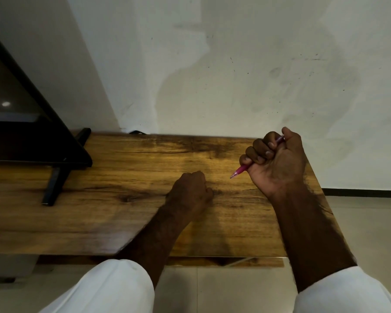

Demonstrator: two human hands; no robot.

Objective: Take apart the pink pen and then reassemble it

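My right hand (pixel 278 163) is raised above the right part of the wooden table (pixel 122 177), its fingers curled round the pink pen (pixel 240 171). The pen's clear tip sticks out below the fist and points down-left; its other end shows between thumb and forefinger. The middle of the pen is hidden in the fist. My left hand (pixel 190 193) rests on the table as a fist, left of and below the pen tip; whether it holds anything is hidden.
A black monitor (pixel 20 123) on a black stand (pixel 54 184) occupies the table's left side. A white wall rises behind the table. The table's right edge runs just right of my right forearm, with pale floor tiles beyond.
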